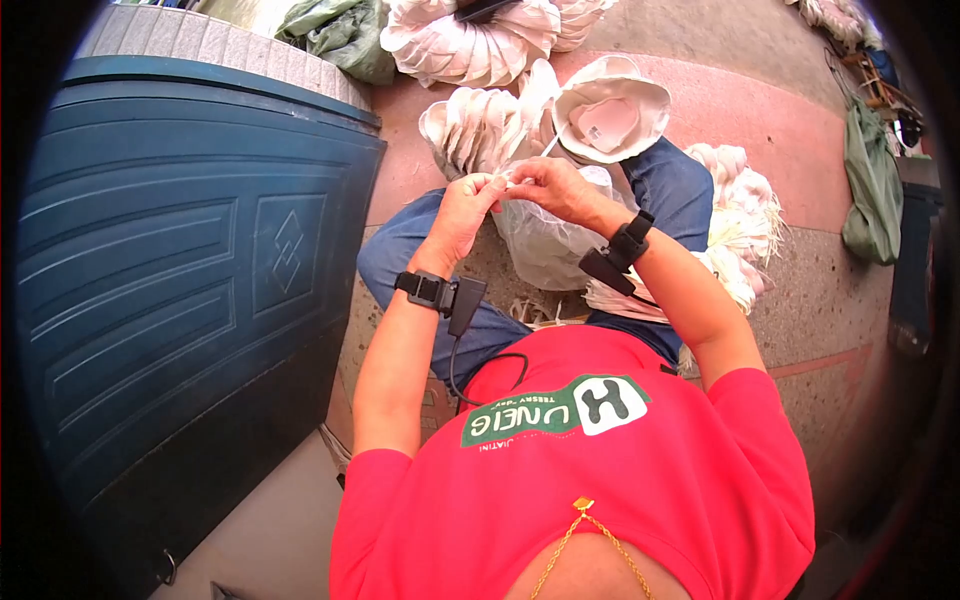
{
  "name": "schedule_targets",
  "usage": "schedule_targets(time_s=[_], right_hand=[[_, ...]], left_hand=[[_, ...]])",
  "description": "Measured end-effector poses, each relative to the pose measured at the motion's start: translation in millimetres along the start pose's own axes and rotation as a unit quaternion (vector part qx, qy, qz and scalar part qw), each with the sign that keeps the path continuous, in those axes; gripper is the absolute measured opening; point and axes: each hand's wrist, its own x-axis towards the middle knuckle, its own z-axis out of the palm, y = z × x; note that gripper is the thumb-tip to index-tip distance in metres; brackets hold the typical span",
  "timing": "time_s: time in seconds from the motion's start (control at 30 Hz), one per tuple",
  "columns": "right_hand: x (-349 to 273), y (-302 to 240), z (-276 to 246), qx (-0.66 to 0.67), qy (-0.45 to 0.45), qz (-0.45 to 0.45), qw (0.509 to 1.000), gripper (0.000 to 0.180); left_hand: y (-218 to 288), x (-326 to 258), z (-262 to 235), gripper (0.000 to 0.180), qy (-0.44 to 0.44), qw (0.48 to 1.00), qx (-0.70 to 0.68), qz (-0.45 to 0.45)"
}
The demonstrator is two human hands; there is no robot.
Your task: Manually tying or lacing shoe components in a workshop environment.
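My left hand [468,212] and my right hand [562,190] meet above my lap, fingertips pinched close together. Between them is a thin white strip [551,145], part of which sticks up past my right hand. Just beyond the fingers, a white hat [634,95] lies with its hollow side up, showing a pale pink inside with a small label. Left of that hat stands a row of nested white hats [474,127]. Below my hands, a translucent plastic bag [545,245] hangs between my knees, its contents not clear.
A blue panelled door [180,240] stands close on my left. Bundles of pale stacked pieces [470,45] lie farther ahead, beside a green sack [345,40]. More pale bundles with loose strands [745,215] rest by my right leg. Another green sack [868,190] hangs at the far right.
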Motion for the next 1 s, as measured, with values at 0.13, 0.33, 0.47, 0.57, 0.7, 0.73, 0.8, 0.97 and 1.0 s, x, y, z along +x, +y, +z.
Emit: schedule_targets(time_s=[0.13,0.33,0.47,0.57,0.7,0.73,0.8,0.97,1.0], right_hand=[[-10.7,0.0,-14.6,0.0,-0.012,0.02,1.0,0.022],[-20.9,10.9,-24.8,-0.045,-0.038,-0.042,0.997,0.017],[-5.3,20.2,-15.5,-0.035,0.002,-0.073,0.997,0.019],[3.6,18.1,-14.8,0.096,-0.147,0.102,0.979,0.023],[-1.4,9.5,-44.5,0.326,-0.053,0.16,0.93,0.019],[-5.6,7.4,-53.4,0.35,-0.039,0.167,0.921,0.018],[-13.3,4.7,-62.7,0.368,-0.005,0.209,0.906,0.017],[-29.8,2.7,-72.0,0.391,0.072,0.219,0.891,0.017],[-31.6,2.7,-72.7,0.409,0.129,0.22,0.876,0.016]], left_hand=[[3.9,-6.1,-3.9,0.021,0.027,0.995,-0.082,0.04],[15.6,-13.5,4.4,0.02,0.07,0.989,-0.11,0.063],[15.8,-21.4,17.3,0.02,0.099,0.982,0.02,0.161],[14.8,-21.3,10.0,0.019,0.126,0.979,0.025,0.158],[13.2,-18.6,-8.2,0.03,0.149,0.986,-0.002,0.074],[11.0,-17.0,-6.7,0.03,0.126,0.987,-0.007,0.104],[6.6,-13.4,-0.3,0.046,0.091,0.988,0.066,0.102],[5.2,-6.1,11.7,0.062,0.117,0.983,0.074,0.12],[5.3,-6.0,12.5,0.064,0.117,0.984,0.083,0.106]])
